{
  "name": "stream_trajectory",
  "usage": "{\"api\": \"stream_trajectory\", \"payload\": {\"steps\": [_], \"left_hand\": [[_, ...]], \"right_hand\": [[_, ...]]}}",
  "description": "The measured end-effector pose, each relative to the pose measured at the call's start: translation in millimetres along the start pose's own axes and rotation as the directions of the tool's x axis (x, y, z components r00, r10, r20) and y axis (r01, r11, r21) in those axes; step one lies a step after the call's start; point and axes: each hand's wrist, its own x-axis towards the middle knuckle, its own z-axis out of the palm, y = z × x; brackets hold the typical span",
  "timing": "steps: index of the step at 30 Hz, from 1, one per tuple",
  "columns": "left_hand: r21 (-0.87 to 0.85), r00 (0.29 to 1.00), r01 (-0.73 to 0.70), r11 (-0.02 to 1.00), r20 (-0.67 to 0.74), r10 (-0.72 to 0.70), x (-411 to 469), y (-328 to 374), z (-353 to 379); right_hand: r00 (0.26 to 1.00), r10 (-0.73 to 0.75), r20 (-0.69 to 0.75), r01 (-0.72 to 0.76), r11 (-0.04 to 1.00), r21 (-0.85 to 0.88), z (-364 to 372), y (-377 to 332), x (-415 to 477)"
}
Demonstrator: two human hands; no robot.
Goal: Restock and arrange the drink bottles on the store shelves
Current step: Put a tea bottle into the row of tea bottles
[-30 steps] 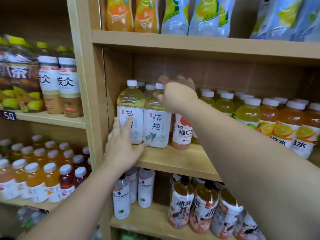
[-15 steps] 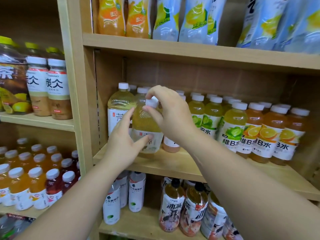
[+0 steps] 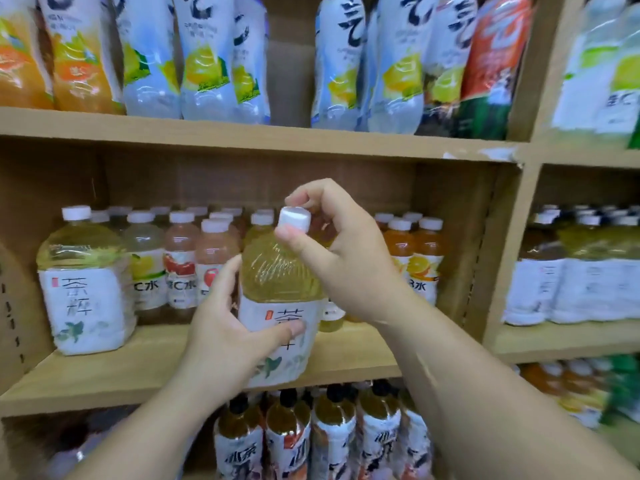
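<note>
**Tea bottle [image 3: 280,289] in both hands**

The big yellow one is held upright in front of the middle shelf [image 3: 145,368], base about level with its front edge. The left hand [image 3: 225,337] grips the label, thumb across the front. The right hand [image 3: 339,261] pinches the white cap [image 3: 294,220] with curled fingers [image 3: 306,192]. A matching bottle [image 3: 85,282] stands on the shelf, far left.

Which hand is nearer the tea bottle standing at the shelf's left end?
Left. The left hand grips the held bottle at its label, right of the standing tea bottle and apart from it; the right hand pinches the cap, farther right.
</note>
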Motion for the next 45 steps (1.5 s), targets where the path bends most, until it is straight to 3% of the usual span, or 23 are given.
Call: {"api": "stream_trajectory", "payload": {"steps": [3,9,23,36,41,45], "left_hand": [[-0.052,0.999,0.005,0.999,0.053,-0.003,0,12,50],[-0.164,0.985,0.009,0.986,0.172,0.02,-14,42,159],[-0.45,0.947,0.189,0.873,0.318,-0.041,-61,130,410],[-0.512,0.851,0.406,0.757,0.513,-0.11,-33,120,517],[-0.487,0.783,0.446,0.751,0.618,-0.065,-13,114,560],[-0.401,0.704,0.366,0.839,0.709,0.032,6,117,588]], "right_hand": [[0.993,0.094,-0.069,-0.097,0.995,-0.036,-43,20,-27],[0.942,0.309,-0.133,-0.303,0.951,0.066,-141,54,-97],[0.843,0.535,-0.052,-0.517,0.833,0.195,-364,123,-249],[0.78,0.611,-0.136,-0.565,0.781,0.266,-394,221,-287],[0.749,0.594,-0.293,-0.554,0.804,0.213,-413,255,-288],[0.678,0.585,-0.445,-0.517,0.81,0.277,-433,276,-297]]}}
